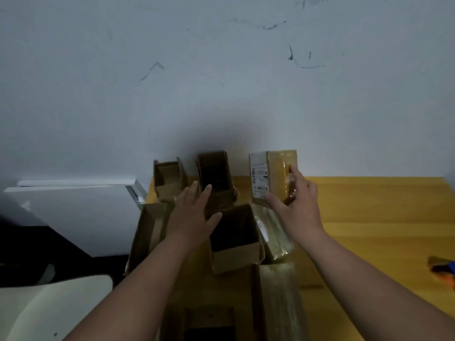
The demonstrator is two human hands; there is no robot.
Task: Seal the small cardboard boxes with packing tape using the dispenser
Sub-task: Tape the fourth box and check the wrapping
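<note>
Small cardboard boxes (pixel 235 238) crowd the yellow tabletop (pixel 369 217) at centre frame, most still open.

Judging by the glossy wrap, only the labelled box (pixel 273 178) at upper centre-right looks taped; the right hand (pixel 294 205) presses its spread fingers on it. The left hand (pixel 192 215) hovers flat and spread over the open boxes. The dispenser (pixel 443 269), apparently the blurred object at the right edge, lies untouched, so most sealing remains.

Both bare forearms reach forward, the left hand (pixel 190 217) flat with fingers straight and spread, palm down, while the right hand (pixel 295 200) has its index finger extended and thumb out.
</note>
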